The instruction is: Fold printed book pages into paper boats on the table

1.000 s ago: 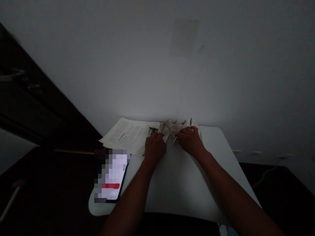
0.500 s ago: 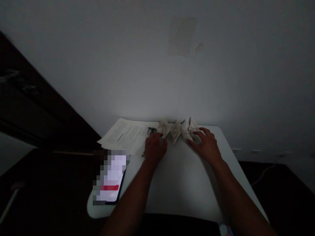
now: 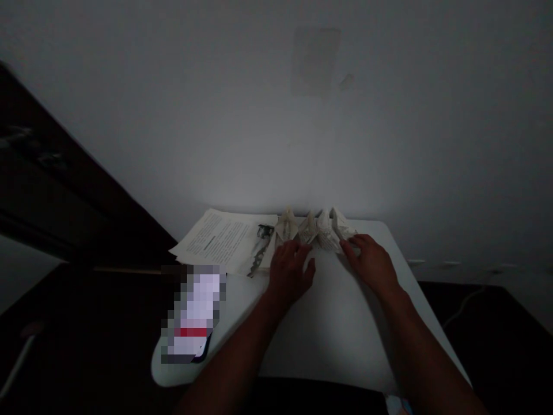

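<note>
Several folded paper shapes, like origami figures, stand in a row at the table's wall side. My right hand [image 3: 372, 264] pinches the near corner of the rightmost paper shape [image 3: 339, 222] between thumb and fingers. Just in front of the row is my left hand [image 3: 291, 272], its thumb spread from the fingers. The fingertips of that hand are at the lower edge of the left paper shape [image 3: 286, 225] and the one beside it [image 3: 308, 228]; whether they touch is hard to tell. Another paper shape [image 3: 325, 227] leans against the right one.
Printed sheets [image 3: 220, 239] with a dark picture lie left of the row. A phone with a blurred-out screen [image 3: 196, 311] rests at the left edge of the white table [image 3: 328, 328]. Behind the table rises a wall [image 3: 242, 127]; a cable [image 3: 464, 305] hangs at the right.
My left hand has moved right and nearer to me, off the left paper shape. My right hand has shifted slightly right and down. The middle paper shapes now stand closer to the right one.
</note>
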`<act>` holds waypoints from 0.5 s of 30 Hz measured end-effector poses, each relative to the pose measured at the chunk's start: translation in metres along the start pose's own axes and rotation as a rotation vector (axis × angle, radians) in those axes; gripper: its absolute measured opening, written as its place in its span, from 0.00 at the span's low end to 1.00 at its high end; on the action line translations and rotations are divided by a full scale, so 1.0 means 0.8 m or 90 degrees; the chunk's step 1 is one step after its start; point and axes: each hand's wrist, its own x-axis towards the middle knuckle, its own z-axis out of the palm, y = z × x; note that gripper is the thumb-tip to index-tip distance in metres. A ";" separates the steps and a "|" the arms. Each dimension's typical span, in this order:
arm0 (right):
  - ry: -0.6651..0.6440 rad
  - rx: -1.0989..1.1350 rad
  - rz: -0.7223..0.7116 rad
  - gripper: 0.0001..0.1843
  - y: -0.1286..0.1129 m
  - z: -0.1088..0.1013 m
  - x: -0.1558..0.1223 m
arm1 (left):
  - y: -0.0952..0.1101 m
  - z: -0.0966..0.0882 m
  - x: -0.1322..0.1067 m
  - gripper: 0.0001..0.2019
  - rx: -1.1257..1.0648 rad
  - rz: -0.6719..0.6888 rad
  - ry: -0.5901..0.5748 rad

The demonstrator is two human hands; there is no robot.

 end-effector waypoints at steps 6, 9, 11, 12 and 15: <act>0.068 -0.015 0.025 0.21 0.007 0.001 -0.010 | 0.060 0.035 0.031 0.16 -0.020 0.084 -0.128; 0.074 -0.011 0.037 0.23 0.010 0.000 -0.014 | 0.074 0.058 0.054 0.14 0.022 0.039 -0.172; 0.071 -0.011 0.042 0.23 0.011 0.000 -0.016 | 0.075 0.069 0.065 0.09 0.038 0.018 -0.194; 0.067 -0.012 0.043 0.24 0.012 0.000 -0.016 | 0.074 0.073 0.067 0.08 0.031 0.022 -0.199; 0.053 -0.012 0.040 0.24 0.012 0.002 -0.014 | 0.066 0.080 0.066 0.06 -0.032 0.019 -0.182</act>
